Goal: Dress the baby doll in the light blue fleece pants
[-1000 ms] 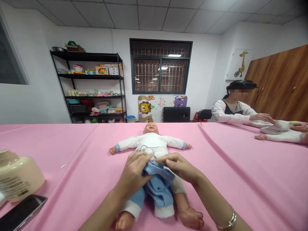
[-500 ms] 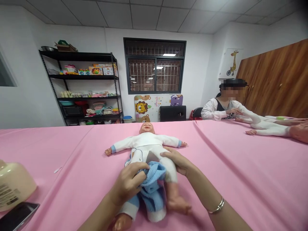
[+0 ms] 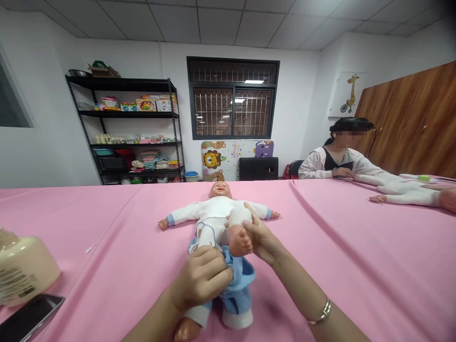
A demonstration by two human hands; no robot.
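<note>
A baby doll (image 3: 218, 209) in a white top lies on its back on the pink tablecloth (image 3: 107, 247), head away from me. Blue fleece trousers (image 3: 238, 289) with white cuffs are bunched around its lower legs. My left hand (image 3: 202, 278) is closed on the trousers' waistband near the doll's knees. My right hand (image 3: 262, 238) grips one of the doll's legs, lifted and bent so its bare foot (image 3: 239, 241) points toward me. The other bare foot (image 3: 185, 328) sticks out at the bottom edge.
A cream bottle (image 3: 24, 270) and a dark phone (image 3: 28, 316) lie at the left. Another person (image 3: 338, 159) sits at the far right of the table handling a second doll (image 3: 402, 192). A black shelf rack (image 3: 131, 130) and a window stand behind.
My right hand has lifted the doll's leg out of the trousers and bent it up toward its belly. My left hand has pulled the blue trousers further down the legs.
</note>
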